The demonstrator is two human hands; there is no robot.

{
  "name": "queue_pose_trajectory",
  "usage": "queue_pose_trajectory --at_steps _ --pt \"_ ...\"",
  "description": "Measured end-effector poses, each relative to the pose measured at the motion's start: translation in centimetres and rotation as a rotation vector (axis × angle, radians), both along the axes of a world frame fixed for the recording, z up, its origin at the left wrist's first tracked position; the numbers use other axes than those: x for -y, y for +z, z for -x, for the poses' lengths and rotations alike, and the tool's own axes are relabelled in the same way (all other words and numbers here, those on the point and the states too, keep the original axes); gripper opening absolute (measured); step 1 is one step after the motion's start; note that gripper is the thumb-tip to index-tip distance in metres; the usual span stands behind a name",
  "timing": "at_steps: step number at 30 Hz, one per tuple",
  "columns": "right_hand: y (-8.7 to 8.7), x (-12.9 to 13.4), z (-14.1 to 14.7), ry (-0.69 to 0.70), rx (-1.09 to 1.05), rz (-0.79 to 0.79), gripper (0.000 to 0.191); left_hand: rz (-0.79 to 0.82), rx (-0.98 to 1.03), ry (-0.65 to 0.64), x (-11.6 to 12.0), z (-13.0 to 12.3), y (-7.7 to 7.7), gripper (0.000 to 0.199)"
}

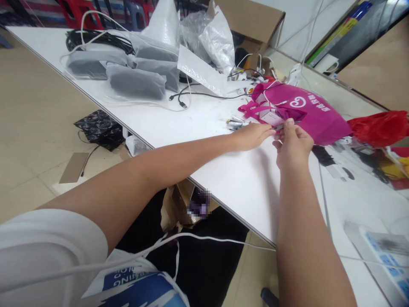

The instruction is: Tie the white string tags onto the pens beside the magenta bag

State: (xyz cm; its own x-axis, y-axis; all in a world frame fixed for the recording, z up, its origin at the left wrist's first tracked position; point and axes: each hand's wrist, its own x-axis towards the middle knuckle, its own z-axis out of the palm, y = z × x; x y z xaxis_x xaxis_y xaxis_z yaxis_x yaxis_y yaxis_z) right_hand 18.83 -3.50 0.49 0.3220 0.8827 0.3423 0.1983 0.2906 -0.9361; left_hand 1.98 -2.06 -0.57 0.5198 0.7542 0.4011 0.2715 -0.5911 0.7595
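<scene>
Over the white table [172, 128], my left hand [254, 136] reaches in from the left, its fingers pointing right toward a thin dark item [279, 127]. My right hand [294, 138] pinches that slim item between thumb and fingers, its far end toward the pink bag. Whether the left fingers also grip it is too small to tell. Just behind both hands lies the pink bag [326, 115] with white print, a white box [270, 117] at its opening. Several small silvery pieces [234, 123] lie beside my left hand.
Grey wrapped packages [136, 81], a black cable coil [96, 42] and clear plastic bags [219, 40] stand at the back left. A red bag [380, 128] lies on the right. A white cable [204, 238] crosses before my body. A cardboard box [252, 21] stands behind.
</scene>
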Motion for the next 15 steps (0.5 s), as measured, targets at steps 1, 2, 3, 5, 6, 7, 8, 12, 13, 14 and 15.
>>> queue_pose_trajectory --at_steps 1,2,3,5,6,7,8,12,13,14,15 --pt "0.1 0.1 0.1 -0.003 0.002 -0.005 0.049 -0.014 -0.014 0.008 0.0 0.0 0.0 0.036" --pt "0.2 0.1 0.2 -0.005 0.001 -0.004 0.047 -0.022 -0.026 0.016 0.0 0.0 0.0 0.037" --pt "0.3 0.3 0.4 -0.005 -0.002 0.002 0.044 -0.026 -0.034 0.022 0.0 0.0 -0.1 0.038" --pt "0.4 0.5 0.7 0.007 -0.001 0.024 0.040 -0.024 -0.034 0.029 -0.2 -0.1 -0.2 0.038" --pt "0.5 0.6 0.8 0.019 0.005 0.034 0.040 -0.021 -0.029 0.026 -0.3 -0.1 -0.2 0.038" --pt "0.5 0.7 0.9 0.030 0.016 0.041 0.040 -0.019 -0.021 0.020 -0.4 -0.1 -0.3 0.039" --pt "0.5 0.8 1.0 0.036 0.027 0.042 0.041 -0.019 -0.015 0.015 -0.4 -0.1 -0.3 0.039" --pt "0.3 0.8 1.5 -0.019 0.064 -0.006 0.047 -0.019 -0.017 0.031 -0.2 -0.1 -0.3 0.039" --pt "0.3 0.9 1.7 -0.036 0.070 -0.023 0.049 -0.016 -0.016 0.038 -0.1 -0.1 -0.3 0.039" --pt "0.3 0.9 1.8 -0.051 0.080 -0.039 0.050 -0.011 -0.013 0.037 0.0 -0.2 -0.2 0.038" --pt "0.3 1.0 1.8 -0.067 0.094 -0.054 0.050 -0.003 -0.008 0.029 0.1 -0.2 -0.2 0.037"
